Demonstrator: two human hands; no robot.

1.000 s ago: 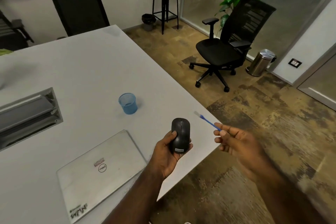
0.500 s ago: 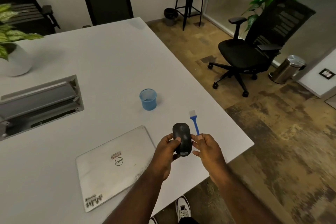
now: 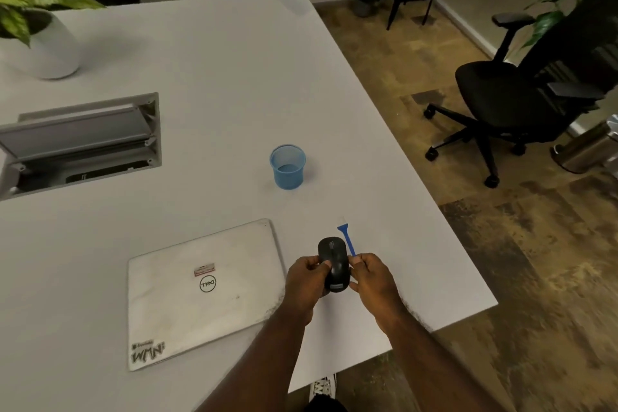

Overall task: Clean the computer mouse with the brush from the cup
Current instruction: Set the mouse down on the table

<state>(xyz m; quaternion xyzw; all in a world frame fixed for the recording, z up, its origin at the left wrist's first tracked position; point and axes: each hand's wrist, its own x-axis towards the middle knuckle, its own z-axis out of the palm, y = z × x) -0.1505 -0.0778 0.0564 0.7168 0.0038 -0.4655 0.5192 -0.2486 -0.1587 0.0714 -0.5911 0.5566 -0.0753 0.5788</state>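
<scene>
My left hand [image 3: 306, 281] grips a black computer mouse [image 3: 333, 264] from its left side, holding it above the white table [image 3: 214, 70] near the front right corner. My right hand [image 3: 373, 278] is right beside the mouse and pinches the handle of a small blue brush [image 3: 347, 239], its pale bristles pointing away from me past the mouse's front. The right thumb touches the mouse's right side. An empty blue mesh cup [image 3: 288, 166] stands upright farther back on the table.
A closed silver laptop [image 3: 204, 288] lies left of my hands. A recessed cable box [image 3: 80, 144] and a potted plant [image 3: 36, 27] are at the far left. A black office chair [image 3: 511, 100] and a steel bin [image 3: 592, 147] stand on the floor to the right.
My right hand swung in from the right with the brush, which turned to point away from me, and now sits against the mouse. The camera has tilted down and left.
</scene>
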